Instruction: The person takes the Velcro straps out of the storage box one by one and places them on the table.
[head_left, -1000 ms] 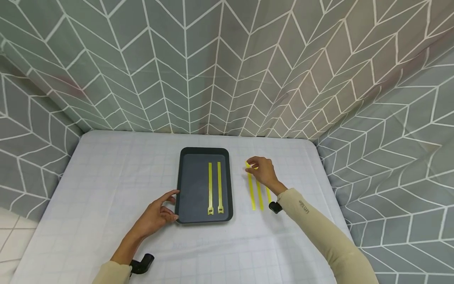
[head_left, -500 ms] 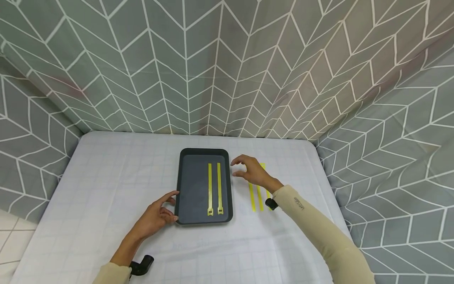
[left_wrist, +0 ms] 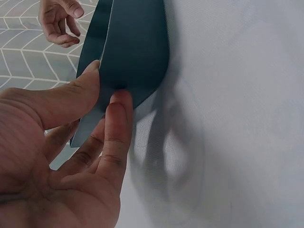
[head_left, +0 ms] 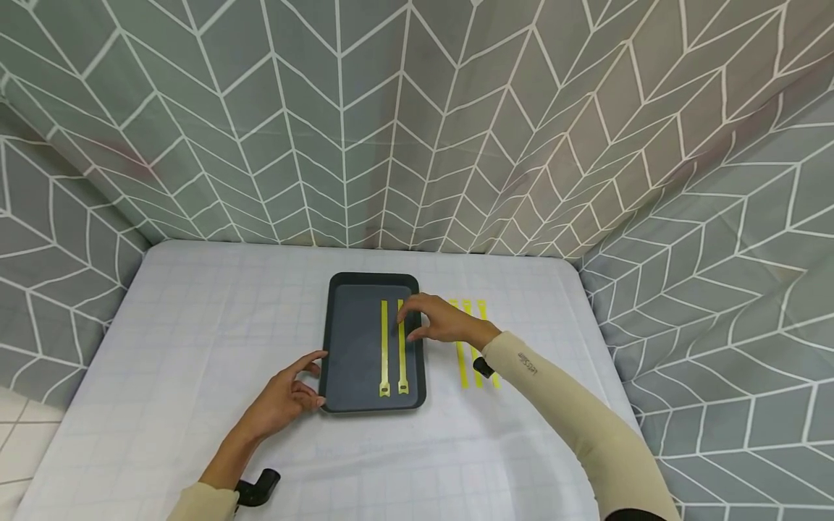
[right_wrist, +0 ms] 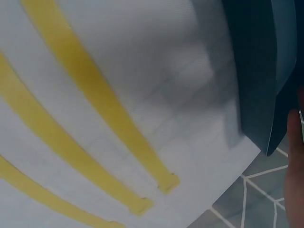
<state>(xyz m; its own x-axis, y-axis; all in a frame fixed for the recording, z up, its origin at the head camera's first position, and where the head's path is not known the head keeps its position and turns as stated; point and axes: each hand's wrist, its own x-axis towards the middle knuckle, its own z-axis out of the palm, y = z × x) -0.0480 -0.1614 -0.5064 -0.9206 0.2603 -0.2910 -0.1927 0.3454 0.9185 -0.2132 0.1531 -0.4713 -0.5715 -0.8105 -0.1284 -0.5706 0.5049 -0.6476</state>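
A dark grey tray (head_left: 374, 278) lies on the white cloth with two yellow slotted cable straps in its right half, a left strap (head_left: 384, 347) and a right strap (head_left: 402, 365). My left hand (head_left: 280, 398) holds the tray's left edge; in the left wrist view its thumb is at the rim and a finger against the outer wall. My right hand (head_left: 439, 318) hovers over the tray's right edge, fingers bent and parted, with nothing seen between them. It covers part of the right strap. Three more yellow straps (right_wrist: 99, 95) lie on the cloth, partly hidden by the right wrist.
The white-clothed table (head_left: 228, 318) reaches back to a grey patterned curtain (head_left: 365, 145), which also hangs at both sides. Pale floor tiles (head_left: 22, 427) show at the lower left.
My right hand has moved left, from the far end of the straps on the cloth to above the tray. The left hand and tray have stayed put.
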